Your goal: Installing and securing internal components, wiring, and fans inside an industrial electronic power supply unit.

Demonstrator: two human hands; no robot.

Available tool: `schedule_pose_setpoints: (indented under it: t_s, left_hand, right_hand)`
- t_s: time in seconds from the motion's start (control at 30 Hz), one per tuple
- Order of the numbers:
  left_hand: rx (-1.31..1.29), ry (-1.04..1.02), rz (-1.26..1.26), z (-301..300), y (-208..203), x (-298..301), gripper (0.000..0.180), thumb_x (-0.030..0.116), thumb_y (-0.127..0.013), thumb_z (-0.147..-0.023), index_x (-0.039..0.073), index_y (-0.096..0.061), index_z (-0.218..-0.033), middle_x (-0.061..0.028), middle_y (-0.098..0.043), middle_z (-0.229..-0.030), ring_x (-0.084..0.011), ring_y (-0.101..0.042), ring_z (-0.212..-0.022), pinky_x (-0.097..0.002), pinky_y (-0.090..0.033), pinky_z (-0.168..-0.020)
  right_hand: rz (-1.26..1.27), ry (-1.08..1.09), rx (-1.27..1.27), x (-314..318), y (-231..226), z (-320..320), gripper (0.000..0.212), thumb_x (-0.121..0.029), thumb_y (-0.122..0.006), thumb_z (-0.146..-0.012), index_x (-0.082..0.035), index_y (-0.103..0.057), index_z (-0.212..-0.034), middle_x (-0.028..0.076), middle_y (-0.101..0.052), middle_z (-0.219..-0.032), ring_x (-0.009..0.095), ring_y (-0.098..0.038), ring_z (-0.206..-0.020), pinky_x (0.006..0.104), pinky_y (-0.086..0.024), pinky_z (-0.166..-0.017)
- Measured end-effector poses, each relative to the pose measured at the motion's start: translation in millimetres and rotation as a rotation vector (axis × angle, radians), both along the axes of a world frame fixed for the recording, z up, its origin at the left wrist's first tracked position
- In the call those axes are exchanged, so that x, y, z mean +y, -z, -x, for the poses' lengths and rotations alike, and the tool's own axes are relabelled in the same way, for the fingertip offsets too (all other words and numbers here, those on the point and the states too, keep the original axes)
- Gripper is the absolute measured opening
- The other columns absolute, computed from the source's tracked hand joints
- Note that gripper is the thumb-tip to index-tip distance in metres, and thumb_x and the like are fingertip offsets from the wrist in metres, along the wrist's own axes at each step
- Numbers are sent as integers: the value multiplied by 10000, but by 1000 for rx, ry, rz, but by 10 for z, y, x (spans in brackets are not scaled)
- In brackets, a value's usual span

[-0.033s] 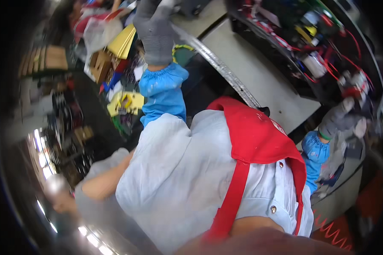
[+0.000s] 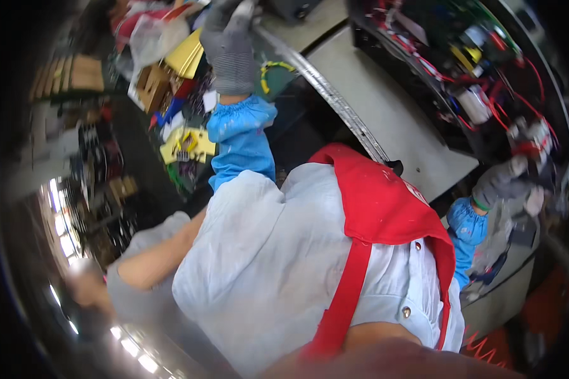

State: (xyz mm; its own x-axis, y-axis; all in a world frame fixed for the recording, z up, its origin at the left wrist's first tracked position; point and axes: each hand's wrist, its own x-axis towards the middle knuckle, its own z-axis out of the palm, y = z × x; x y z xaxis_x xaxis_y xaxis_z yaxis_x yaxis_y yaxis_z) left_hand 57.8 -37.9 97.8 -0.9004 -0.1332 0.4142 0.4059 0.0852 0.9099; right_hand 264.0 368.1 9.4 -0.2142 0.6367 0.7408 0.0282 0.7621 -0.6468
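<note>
My left hand, in a grey knitted glove above a blue sleeve cover, reaches to the top edge of the view. Its fingers are partly cut off there, beside the upper end of a metal strip. My right hand, gloved the same way, is at the far right by an equipment case full of boards and red wires. Its fingers bend in near a white-and-red part. What they hold, if anything, is hidden. A pale flat panel lies between the strip and the case.
Left of my left arm are yellow sheets, a small brown carton, a clear plastic bag and a yellow piece. Another person's arm is at the lower left. A coiled red hose hangs at the lower right.
The view has shifted slightly, so the case and the things on the left sit a little differently. Both hands stay in nearly the same places.
</note>
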Motion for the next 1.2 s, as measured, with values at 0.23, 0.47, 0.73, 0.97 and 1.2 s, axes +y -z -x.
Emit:
schedule_pose_setpoints:
  t_s: [0.23,0.47,0.73,0.97,1.2]
  left_hand:
    - [-772,-389,63,-575,1976,-1488,292,136,-680,-873,-42,-656,-1103,-117,-691,-953,-165,-658,-745,-262,-539,-641]
    - [-927,-536,861,-297,2632,-1556,545,338,-710,-795,18,-627,-1228,-210,-674,-1156,-346,-631,-1118,-403,-480,-966]
    - [-1142,-242,1120,478,2751,-1687,474,273,-755,-728,-5,-660,-1099,-218,-678,-1087,-338,-665,-1011,-411,-526,-839]
    - [-1118,267,557,151,1709,-1645,291,226,-711,-761,0,-675,-940,-45,-594,-753,-110,-521,-593,-274,-410,-518]
    - [-942,692,649,-537,305,151,429,278,-755,-731,8,-636,-1042,-20,-575,-774,-88,-531,-640,-245,-424,-564]
  right_hand:
    - [-301,-2,151,219,93,225,634,-540,-547,-964,74,-576,-1122,171,-624,-980,257,-598,-793,346,-500,-671]
    - [-316,52,185,504,160,390,656,-602,-539,-941,51,-585,-906,115,-591,-746,213,-548,-622,328,-463,-552]
    - [-304,129,131,1029,431,338,729,-596,-540,-942,101,-517,-1154,193,-617,-924,253,-605,-756,344,-510,-640]
    - [55,60,-96,139,713,-272,402,-326,-633,-949,56,-597,-1071,196,-623,-1054,264,-591,-934,396,-498,-799]
    - [370,-953,-679,-1465,358,78,370,-303,-752,-734,-52,-647,-985,203,-571,-1226,371,-564,-1130,434,-448,-957]
